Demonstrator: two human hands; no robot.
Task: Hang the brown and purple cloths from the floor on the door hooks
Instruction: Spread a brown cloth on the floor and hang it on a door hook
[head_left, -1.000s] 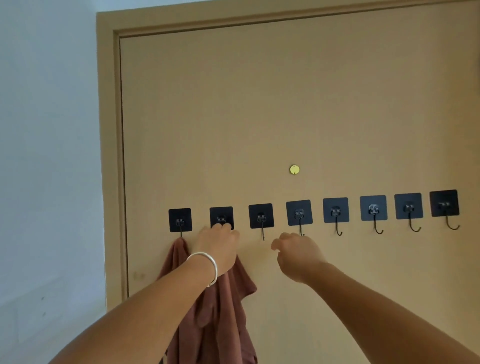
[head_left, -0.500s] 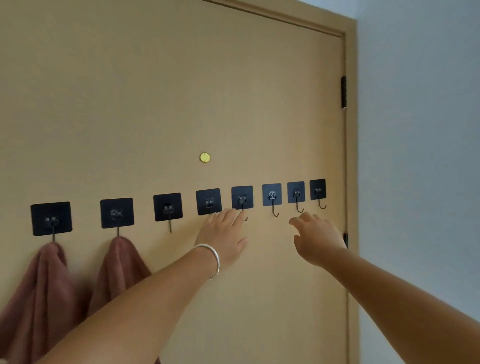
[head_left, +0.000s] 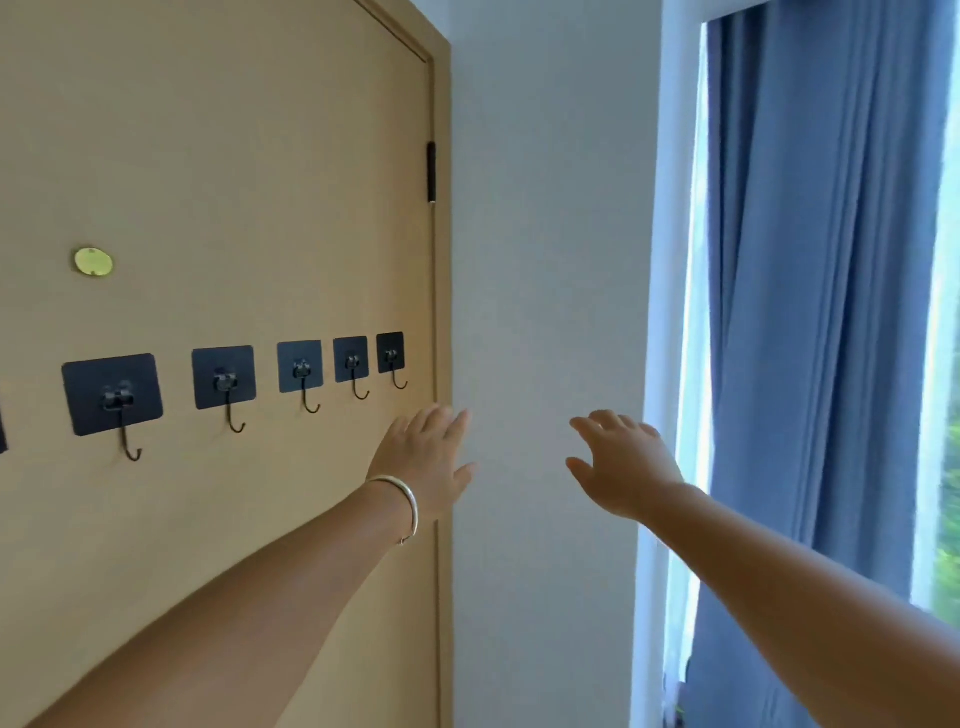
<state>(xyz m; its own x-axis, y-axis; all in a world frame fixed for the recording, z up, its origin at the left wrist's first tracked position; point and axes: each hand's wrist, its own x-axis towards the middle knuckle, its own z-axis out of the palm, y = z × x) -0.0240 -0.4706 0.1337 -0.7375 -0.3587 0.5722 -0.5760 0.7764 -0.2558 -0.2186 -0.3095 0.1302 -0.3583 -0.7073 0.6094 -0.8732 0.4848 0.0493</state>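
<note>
— Where are the cloths?
— Neither shows. Five black door hooks (head_left: 224, 378) hang bare near the door's (head_left: 260, 182) right edge.
— And each grip?
— Left hand (head_left: 426, 460) and right hand (head_left: 621, 462) both released, fingers spread, holding nothing.

Your left hand (head_left: 426, 462) reaches out in front of the door's (head_left: 234, 156) right edge, below and right of the row of hooks (head_left: 306, 376), while your right hand (head_left: 621, 467) is before the wall (head_left: 545, 260), left of the curtain (head_left: 821, 312).
</note>
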